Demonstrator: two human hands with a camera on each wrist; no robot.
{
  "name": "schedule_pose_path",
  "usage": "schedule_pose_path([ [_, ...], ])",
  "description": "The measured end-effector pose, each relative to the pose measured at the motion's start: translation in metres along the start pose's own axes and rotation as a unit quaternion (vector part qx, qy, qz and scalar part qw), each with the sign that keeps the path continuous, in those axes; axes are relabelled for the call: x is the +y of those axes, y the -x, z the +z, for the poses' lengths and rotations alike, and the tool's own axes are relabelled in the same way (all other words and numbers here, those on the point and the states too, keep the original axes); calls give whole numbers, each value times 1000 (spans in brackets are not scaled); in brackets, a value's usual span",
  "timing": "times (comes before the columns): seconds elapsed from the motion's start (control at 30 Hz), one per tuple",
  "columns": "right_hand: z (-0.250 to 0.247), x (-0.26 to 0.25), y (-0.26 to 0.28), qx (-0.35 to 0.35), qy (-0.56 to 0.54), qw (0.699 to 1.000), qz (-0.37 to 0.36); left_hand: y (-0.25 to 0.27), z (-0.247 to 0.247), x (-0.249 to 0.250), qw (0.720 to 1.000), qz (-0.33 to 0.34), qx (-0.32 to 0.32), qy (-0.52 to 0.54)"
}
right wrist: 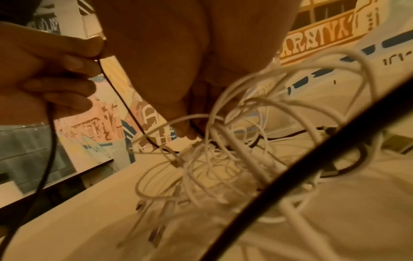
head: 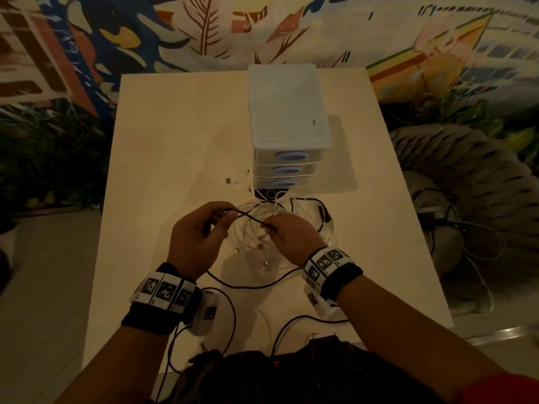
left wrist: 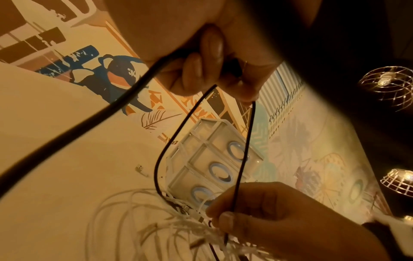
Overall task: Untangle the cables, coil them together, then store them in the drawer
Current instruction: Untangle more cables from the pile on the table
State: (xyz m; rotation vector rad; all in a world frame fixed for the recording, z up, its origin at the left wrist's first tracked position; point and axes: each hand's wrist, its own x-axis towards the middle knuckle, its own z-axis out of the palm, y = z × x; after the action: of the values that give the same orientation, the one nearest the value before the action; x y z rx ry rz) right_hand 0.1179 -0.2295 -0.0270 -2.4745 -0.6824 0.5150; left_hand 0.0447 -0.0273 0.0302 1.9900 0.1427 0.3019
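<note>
A thin black cable (head: 248, 217) is stretched between both hands above the table (head: 163, 158). My left hand (head: 201, 231) grips one stretch of it with curled fingers (left wrist: 201, 70). My right hand (head: 280, 231) pinches it a short way along, just over a tangled heap of white cables (head: 259, 237). From the right wrist view the white cables (right wrist: 223, 159) loop under the hand, several plugs hanging out. More black cable (head: 253, 284) trails toward me. A clear three-drawer unit (head: 287, 135) stands behind the heap, all drawers closed.
A loose white plug (head: 232, 181) lies left of the drawer unit. Another black cable end (head: 323, 214) curls right of the heap. A grey pleated seat (head: 466, 199) with cables on it stands beside the table's right edge. A painted wall rises behind.
</note>
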Motion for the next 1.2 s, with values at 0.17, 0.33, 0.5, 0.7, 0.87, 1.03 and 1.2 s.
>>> schedule_pose_path([
  [0.17,-13,10,-4,61,31,997,-24,0,-7,-6,996,-45,68,-18],
  [0.33,-26,7,-4,55,72,995,-29,-4,-13,-2,983,-64,62,-163],
  [0.5,-24,1,-7,16,134,990,-40,1,9,17,966,85,-72,-234],
  [0.7,-19,-5,-5,18,155,985,-74,-4,47,4,887,0,-229,-400],
  [0.87,-14,4,0,28,124,989,-76,-6,39,0,913,13,-172,-370],
  [1.03,-16,22,-2,0,134,991,-6,-13,21,10,958,37,-50,-280],
  [1.2,-24,39,-8,26,45,998,36,-19,1,16,970,31,26,-240],
])
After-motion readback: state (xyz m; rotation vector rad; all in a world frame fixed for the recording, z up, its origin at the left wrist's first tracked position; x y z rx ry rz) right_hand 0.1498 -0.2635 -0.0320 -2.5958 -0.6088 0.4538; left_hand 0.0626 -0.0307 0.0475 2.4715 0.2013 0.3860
